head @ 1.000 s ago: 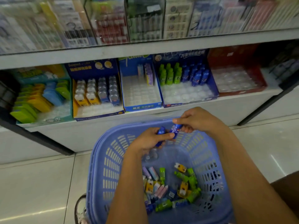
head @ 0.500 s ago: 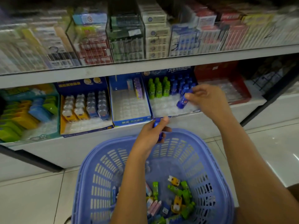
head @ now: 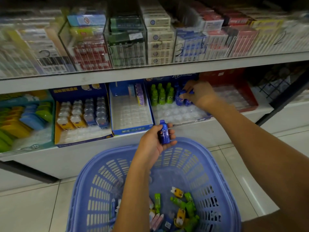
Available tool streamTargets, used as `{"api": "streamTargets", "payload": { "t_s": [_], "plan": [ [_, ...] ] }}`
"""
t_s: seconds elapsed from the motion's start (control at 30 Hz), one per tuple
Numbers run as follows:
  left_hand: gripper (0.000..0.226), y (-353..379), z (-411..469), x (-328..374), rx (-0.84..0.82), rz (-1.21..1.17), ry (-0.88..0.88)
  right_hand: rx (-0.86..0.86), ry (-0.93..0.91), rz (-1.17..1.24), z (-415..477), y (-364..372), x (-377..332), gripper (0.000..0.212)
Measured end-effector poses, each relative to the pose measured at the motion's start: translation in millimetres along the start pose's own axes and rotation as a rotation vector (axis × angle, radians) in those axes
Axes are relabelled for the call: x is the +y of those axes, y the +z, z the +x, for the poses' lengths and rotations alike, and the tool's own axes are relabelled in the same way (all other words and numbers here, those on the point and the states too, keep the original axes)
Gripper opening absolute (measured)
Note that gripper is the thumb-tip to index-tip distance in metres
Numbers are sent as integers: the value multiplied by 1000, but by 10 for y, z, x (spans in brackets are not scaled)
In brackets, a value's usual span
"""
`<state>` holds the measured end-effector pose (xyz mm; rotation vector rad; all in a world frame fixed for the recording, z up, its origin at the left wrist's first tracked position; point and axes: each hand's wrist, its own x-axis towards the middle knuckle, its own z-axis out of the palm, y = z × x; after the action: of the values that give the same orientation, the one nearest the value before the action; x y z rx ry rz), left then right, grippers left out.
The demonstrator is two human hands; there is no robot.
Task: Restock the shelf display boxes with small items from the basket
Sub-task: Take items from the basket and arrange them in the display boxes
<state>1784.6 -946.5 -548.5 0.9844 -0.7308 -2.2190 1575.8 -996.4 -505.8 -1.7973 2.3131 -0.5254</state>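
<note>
The left hand (head: 155, 142) was over the far rim of the blue basket (head: 103, 181), at the basket's 12 o'clock. Its fingers were curled round a small blue bottle (head: 164, 133). The bottle stood almost straight up in the palm, cap on top.

The right hand (head: 201, 94) reached into a blue display box (head: 175, 113) on the low shelf (head: 234, 122), at about 1 o'clock from the left hand. Its fingertips pinched a second blue bottle (head: 190, 92), right by the row of blue bottles (head: 179, 99) at the back of the box. Green bottles (head: 161, 95) stood just beside that row, at its 9 o'clock. Clear plastic cups showed in the front half of the box.

At 9 o'clock from that box sat another blue box (head: 132, 130) with a few pale sticks (head: 138, 96) at the back.

Down in the basket, at 6 o'clock from the left hand, lay a heap of small things (head: 182, 210): green, yellow, pink and white. The basket sat on a pale tiled floor (head: 33, 206).
</note>
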Motion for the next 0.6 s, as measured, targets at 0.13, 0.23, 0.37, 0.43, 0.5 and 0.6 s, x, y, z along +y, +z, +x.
{"api": "streamTargets", "payload": {
  "t_s": [0.13,0.23,0.37,0.43,0.5,0.6],
  "plan": [
    [30,-32,5,-2,-15,-40,10,-57,-56,-142,49,-38,-59,34],
    [27,-70,10,-6,-36,-71,37,-54,-34,-141,74,-22,-56,37],
    [24,-125,-19,-19,-122,-46,88,-91,-7,-198,91,-50,-94,40],
    [24,-141,-22,-20,-135,-10,113,-109,-2,-237,122,-71,-152,41],
    [26,-148,-23,-24,-123,25,149,-153,29,-273,136,-74,-212,46],
    [29,-153,-36,-30,-93,90,237,-88,49,-187,30,-4,-238,50]
  ]
}}
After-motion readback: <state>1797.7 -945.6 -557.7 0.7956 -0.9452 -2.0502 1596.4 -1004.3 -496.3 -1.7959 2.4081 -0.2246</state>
